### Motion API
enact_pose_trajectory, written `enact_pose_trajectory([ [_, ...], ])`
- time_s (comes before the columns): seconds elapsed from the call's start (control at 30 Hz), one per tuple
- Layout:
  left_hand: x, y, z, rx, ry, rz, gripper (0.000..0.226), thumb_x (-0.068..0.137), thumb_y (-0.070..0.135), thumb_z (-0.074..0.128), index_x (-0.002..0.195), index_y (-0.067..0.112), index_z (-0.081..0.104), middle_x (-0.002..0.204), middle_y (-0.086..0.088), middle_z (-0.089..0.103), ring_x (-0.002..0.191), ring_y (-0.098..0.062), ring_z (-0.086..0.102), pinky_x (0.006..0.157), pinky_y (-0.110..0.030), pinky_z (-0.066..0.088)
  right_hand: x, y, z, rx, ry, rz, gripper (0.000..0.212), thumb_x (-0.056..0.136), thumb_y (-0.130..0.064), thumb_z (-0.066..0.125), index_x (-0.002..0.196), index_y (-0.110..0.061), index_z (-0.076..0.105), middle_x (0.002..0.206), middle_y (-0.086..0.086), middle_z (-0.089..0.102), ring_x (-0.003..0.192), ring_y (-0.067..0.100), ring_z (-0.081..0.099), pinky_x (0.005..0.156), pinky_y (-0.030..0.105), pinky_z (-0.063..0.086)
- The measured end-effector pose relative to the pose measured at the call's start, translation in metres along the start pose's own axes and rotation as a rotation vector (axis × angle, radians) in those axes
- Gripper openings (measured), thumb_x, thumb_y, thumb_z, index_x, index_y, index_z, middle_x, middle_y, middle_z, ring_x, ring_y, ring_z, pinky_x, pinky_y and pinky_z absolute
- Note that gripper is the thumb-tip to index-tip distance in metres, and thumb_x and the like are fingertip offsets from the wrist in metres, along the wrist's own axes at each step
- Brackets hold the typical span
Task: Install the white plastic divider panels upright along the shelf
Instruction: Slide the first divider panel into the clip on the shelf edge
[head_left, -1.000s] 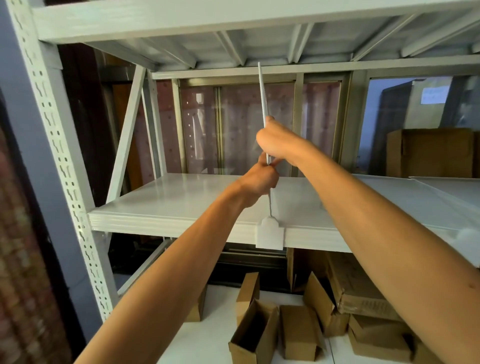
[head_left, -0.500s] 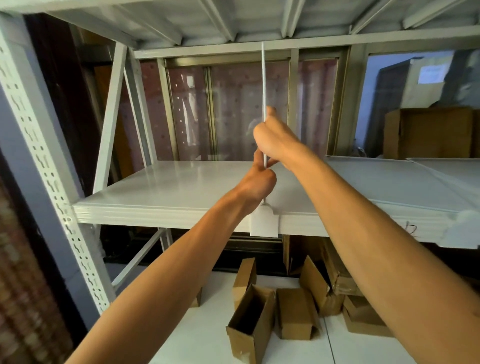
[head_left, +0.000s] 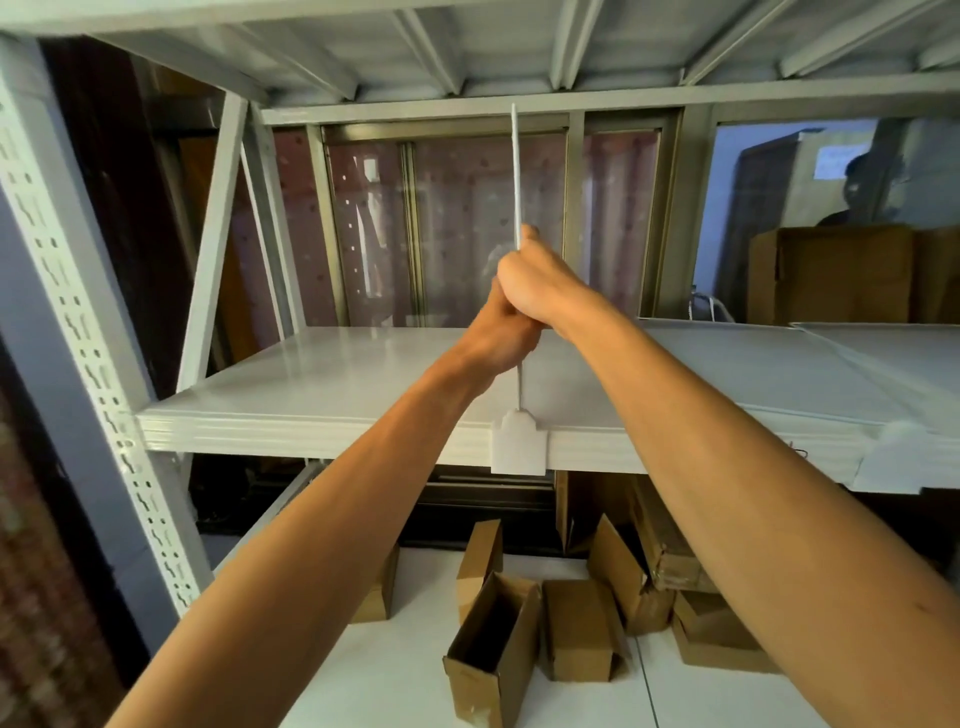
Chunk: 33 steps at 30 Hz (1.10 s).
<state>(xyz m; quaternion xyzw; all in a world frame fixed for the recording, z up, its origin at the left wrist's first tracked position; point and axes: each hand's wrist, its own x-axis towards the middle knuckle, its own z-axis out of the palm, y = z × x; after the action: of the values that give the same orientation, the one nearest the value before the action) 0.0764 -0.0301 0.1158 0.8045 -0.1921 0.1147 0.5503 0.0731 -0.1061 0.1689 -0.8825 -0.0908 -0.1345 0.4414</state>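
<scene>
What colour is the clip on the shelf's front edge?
White, clearest in the head view: clip on shelf.

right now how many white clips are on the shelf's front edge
2: one clip at the middle under the held divider, another clip far right. More may sit out of frame.

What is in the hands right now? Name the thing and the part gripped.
Both hands grip the divider, seen edge-on and upright. The right hand holds its front edge about mid-height; the left hand holds just below, above the clip on the shelf.
</scene>
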Motion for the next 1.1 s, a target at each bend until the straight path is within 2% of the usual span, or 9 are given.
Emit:
enact_pose_trajectory([
  [0.1, 0.0, -0.005, 0.006, 0.04, -0.043, 0.005, 0.039, 0.094, -0.001, 0.041, 0.133, -0.006, 0.046, 0.102, -0.006, 0.06, 0.073, 0.005, 0.053, 0.057, -0.002, 0.042, 0.0, 0.003, -0.001, 0.005, -0.022, 0.018, 0.071, 0.091, -0.006, 0.032, 0.157, -0.016, 0.009, 0.157, 0.019, 0.032, 0.138, 0.036, 0.037, 0.11, 0.042, 0.033],
  [0.17, 0.003, -0.011, 0.007, 0.092, -0.04, -0.02, 0.045, 0.092, 0.004, 0.04, 0.134, -0.011, 0.044, 0.092, -0.005, 0.058, 0.07, -0.003, 0.045, 0.052, 0.0, 0.039, 0.001, 0.004, 0.0, 0.009, -0.02, 0.025, 0.073, 0.091, -0.007, 0.031, 0.158, -0.019, 0.006, 0.158, 0.018, 0.031, 0.139, 0.036, 0.037, 0.112, 0.044, 0.033],
  [0.27, 0.006, -0.011, 0.007, 0.117, -0.056, -0.059, 0.025, 0.097, -0.003, 0.032, 0.109, -0.008, 0.054, 0.072, -0.001, 0.045, 0.065, -0.009, 0.036, 0.045, -0.002, 0.033, 0.002, 0.005, 0.002, 0.008, -0.016, 0.025, 0.069, 0.089, -0.008, 0.03, 0.155, -0.02, 0.013, 0.153, 0.019, 0.036, 0.135, 0.04, 0.039, 0.11, 0.047, 0.035],
  [0.4, 0.0, -0.001, 0.005, 0.126, -0.081, -0.08, 0.022, 0.101, 0.002, 0.03, 0.085, 0.009, 0.043, 0.074, -0.004, 0.045, 0.067, -0.01, 0.038, 0.046, -0.002, 0.033, -0.001, 0.002, 0.0, -0.001, -0.006, 0.023, 0.069, 0.089, -0.009, 0.03, 0.155, -0.021, 0.013, 0.151, 0.021, 0.039, 0.13, 0.041, 0.044, 0.109, 0.051, 0.037],
  [0.5, -0.005, 0.0, 0.005, 0.13, -0.09, -0.102, 0.02, 0.103, 0.006, 0.031, 0.104, 0.003, 0.051, 0.076, -0.001, 0.047, 0.069, -0.008, 0.04, 0.048, 0.001, 0.035, -0.008, -0.001, -0.001, -0.011, -0.029, 0.049, 0.072, 0.09, -0.009, 0.031, 0.157, -0.022, 0.008, 0.152, 0.021, 0.039, 0.131, 0.041, 0.045, 0.109, 0.052, 0.037],
  [0.6, -0.01, -0.001, 0.005, 0.126, -0.106, -0.11, 0.038, 0.103, 0.012, 0.032, 0.133, -0.007, 0.046, 0.083, 0.001, 0.05, 0.074, -0.006, 0.044, 0.06, -0.008, 0.04, -0.013, -0.001, 0.0, -0.033, -0.048, 0.063, 0.071, 0.089, -0.015, 0.03, 0.157, -0.024, 0.009, 0.146, 0.023, 0.045, 0.127, 0.042, 0.049, 0.108, 0.053, 0.039],
  [0.73, -0.017, 0.0, 0.01, 0.012, -0.107, -0.094, 0.044, 0.102, 0.006, 0.03, 0.144, 0.002, 0.041, 0.114, -0.002, 0.059, 0.091, -0.009, 0.052, 0.075, -0.016, 0.044, -0.015, -0.003, -0.002, -0.045, -0.063, 0.078, 0.071, 0.088, -0.017, 0.029, 0.156, -0.023, 0.009, 0.116, 0.015, 0.047, 0.107, 0.032, 0.051, 0.103, 0.051, 0.041],
  [0.83, -0.019, -0.002, 0.015, -0.049, -0.066, -0.076, 0.046, 0.101, 0.005, 0.032, 0.147, 0.004, 0.039, 0.143, -0.012, 0.052, 0.132, -0.026, 0.047, 0.104, -0.032, 0.041, -0.018, -0.005, -0.003, -0.039, -0.06, 0.075, 0.07, 0.092, -0.016, 0.029, 0.157, -0.022, 0.006, 0.145, 0.018, 0.044, 0.127, 0.04, 0.047, 0.11, 0.053, 0.037],
  [1.1, -0.012, -0.008, 0.018, -0.095, -0.043, -0.115, 0.046, 0.104, 0.01, 0.035, 0.15, 0.008, 0.036, 0.148, -0.007, 0.047, 0.139, -0.023, 0.041, 0.115, -0.042, 0.036, -0.015, -0.004, -0.001, -0.033, -0.076, 0.096, 0.071, 0.095, -0.014, 0.029, 0.159, -0.025, -0.001, 0.16, 0.018, 0.027, 0.139, 0.041, 0.035, 0.114, 0.053, 0.031],
])
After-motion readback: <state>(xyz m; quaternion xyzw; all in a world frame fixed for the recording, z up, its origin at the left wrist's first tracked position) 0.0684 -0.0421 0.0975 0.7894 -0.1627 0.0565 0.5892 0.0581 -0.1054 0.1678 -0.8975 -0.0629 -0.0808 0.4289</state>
